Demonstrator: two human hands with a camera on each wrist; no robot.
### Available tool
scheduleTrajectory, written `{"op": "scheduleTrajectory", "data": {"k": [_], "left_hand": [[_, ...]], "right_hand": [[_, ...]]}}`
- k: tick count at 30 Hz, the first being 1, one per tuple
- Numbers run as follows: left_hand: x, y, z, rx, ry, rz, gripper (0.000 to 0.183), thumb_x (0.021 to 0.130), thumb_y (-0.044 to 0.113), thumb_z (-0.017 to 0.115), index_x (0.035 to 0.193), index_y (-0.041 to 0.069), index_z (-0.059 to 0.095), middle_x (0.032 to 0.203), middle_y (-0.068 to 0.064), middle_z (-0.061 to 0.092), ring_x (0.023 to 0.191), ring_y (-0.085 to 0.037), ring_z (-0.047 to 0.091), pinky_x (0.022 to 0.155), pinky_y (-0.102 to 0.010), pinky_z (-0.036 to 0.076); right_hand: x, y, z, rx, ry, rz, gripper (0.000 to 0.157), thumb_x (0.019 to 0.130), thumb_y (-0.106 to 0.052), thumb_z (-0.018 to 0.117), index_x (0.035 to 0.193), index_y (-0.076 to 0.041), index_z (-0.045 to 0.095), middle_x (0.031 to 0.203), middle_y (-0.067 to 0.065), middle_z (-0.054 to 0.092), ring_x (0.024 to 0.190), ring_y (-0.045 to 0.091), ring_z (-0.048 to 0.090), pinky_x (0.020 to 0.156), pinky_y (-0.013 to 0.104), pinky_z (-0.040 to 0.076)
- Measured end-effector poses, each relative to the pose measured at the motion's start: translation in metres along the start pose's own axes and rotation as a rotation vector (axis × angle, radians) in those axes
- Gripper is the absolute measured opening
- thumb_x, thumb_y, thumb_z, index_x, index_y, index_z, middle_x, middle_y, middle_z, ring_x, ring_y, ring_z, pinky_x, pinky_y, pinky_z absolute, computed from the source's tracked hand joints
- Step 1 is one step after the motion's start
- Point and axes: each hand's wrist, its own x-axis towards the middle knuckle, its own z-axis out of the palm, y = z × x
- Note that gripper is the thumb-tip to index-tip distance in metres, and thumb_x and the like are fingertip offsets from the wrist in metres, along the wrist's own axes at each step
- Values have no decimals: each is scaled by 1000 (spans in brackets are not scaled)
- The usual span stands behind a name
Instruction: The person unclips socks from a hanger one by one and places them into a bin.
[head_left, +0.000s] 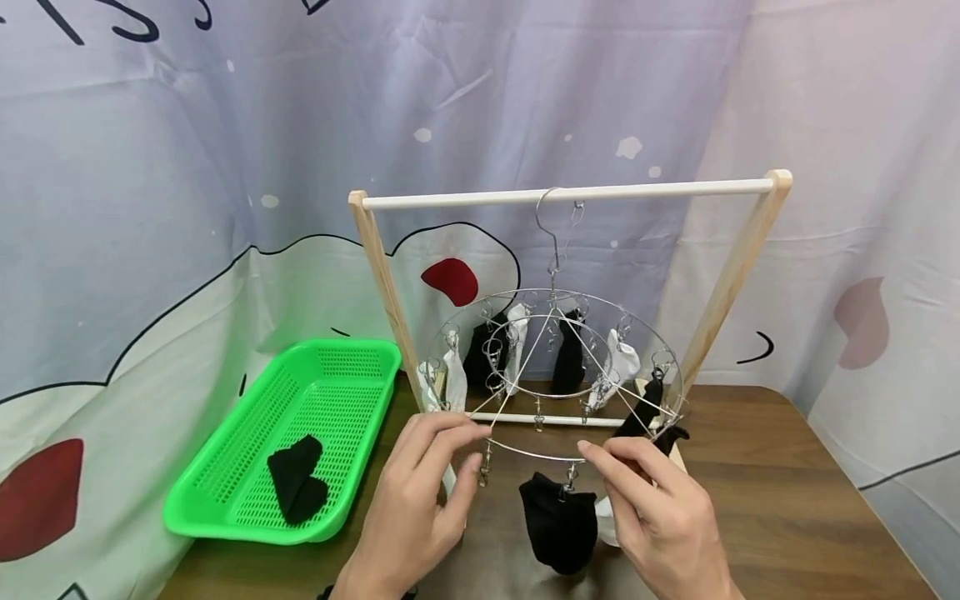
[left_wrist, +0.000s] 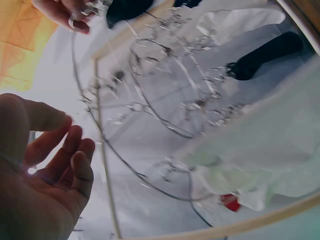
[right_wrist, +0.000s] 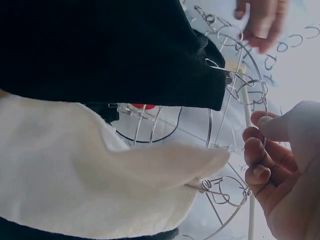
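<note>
Fingers (right_wrist: pixel 255 151) (R) pinch hanger (right_wrist: pixel 266 107); R cam shows white sock (right_wrist: pixel 100 175) clip (right_wrist: pixel 206 186), head can't.

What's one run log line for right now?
Left hand: holding nothing | right hand: pinching hanger's outer ring | black sock: clipped below ring | green basket: black cloth inside

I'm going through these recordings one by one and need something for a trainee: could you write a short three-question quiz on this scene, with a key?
1. Multiple choice: what colour is the cloth in the green basket? A) white B) black C) red

2. True or false: the round hanger hooks over the white top bar.

3. Which part of the hanger does the person's right grip pinch in the right wrist view?

Key: 1. B. 2. True. 3. The outer ring.
</note>
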Motion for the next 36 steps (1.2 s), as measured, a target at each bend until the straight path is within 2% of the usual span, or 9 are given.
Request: {"op": "scheduleTrajectory", "data": {"k": [3, 6, 9, 11, 13, 17, 22, 28, 36], "left_hand": [[-6, 8, -3, -126, -114, -78, 18, 78, 6, 63, 93, 14, 61, 87, 5, 59, 76, -8, 53, 63, -17, 46], [-20, 9, -2, -243, -417, -336, 14, 85, 28, 61, 98, 23, 58, 86, 13, 59, 73, 0, 51, 57, -14, 47], [-36, 4, 10, -228, -735, -609, 46, 82, 57, 53, 116, 27, 52, 100, 15, 58, 87, -1, 53, 69, -25, 52], [-45, -4, 24, -235, -841, -674, 67, 77, 66, 49, 128, 22, 44, 112, 10, 56, 98, -3, 51, 79, -31, 52], [-52, -13, 39, -319, -843, -705, 74, 76, 66, 52, 134, 22, 37, 118, 5, 55, 100, -6, 52, 78, -33, 52], [-59, -33, 61, -624, -738, -710, 58, 80, 44, 63, 129, 24, 40, 114, -1, 60, 77, -8, 60, 60, -25, 54], [-50, -32, 62, -873, -639, -711, 24, 83, 20, 64, 105, 13, 58, 88, -7, 65, 66, -17, 62, 52, -27, 56], [-40, -21, 55, -890, -615, -677, 8, 84, 14, 62, 89, 8, 61, 70, -14, 63, 48, -19, 57, 41, -30, 54], [-53, -23, 61, -829, -634, -633, 6, 85, 20, 61, 89, 15, 61, 74, -1, 62, 58, -7, 56, 49, -18, 50]], "right_hand": [[0, -1, 4, 2, 0, -9, 23, 80, 1, 53, 96, -3, 69, 79, 8, 60, 66, 14, 52, 52, 17, 42], [2, -3, 6, 5, 5, -6, 24, 78, 2, 54, 96, -2, 69, 79, 8, 60, 67, 15, 53, 53, 18, 43], [3, -6, 6, 7, 10, 2, 23, 78, 2, 55, 97, -1, 69, 79, 8, 61, 66, 15, 53, 52, 18, 43], [3, -7, 7, 8, 11, 8, 22, 79, 1, 56, 97, -1, 68, 79, 9, 61, 66, 14, 53, 51, 18, 43], [3, -7, 7, 7, 9, 10, 21, 80, 0, 56, 98, -1, 68, 80, 9, 61, 66, 14, 53, 51, 18, 43], [2, -9, 10, 14, 0, -1, 21, 82, -3, 56, 99, 1, 67, 82, 11, 61, 67, 15, 54, 51, 20, 44], [5, -14, 11, 28, 1, -15, 20, 83, -3, 56, 99, 3, 66, 82, 12, 61, 67, 16, 55, 51, 20, 45], [9, -16, 12, 37, 2, -15, 20, 83, -4, 58, 99, 3, 66, 82, 12, 61, 66, 15, 54, 50, 19, 43], [8, -16, 12, 57, -13, 15, 21, 81, -3, 58, 100, 3, 66, 85, 13, 62, 70, 19, 56, 55, 21, 47]]}}
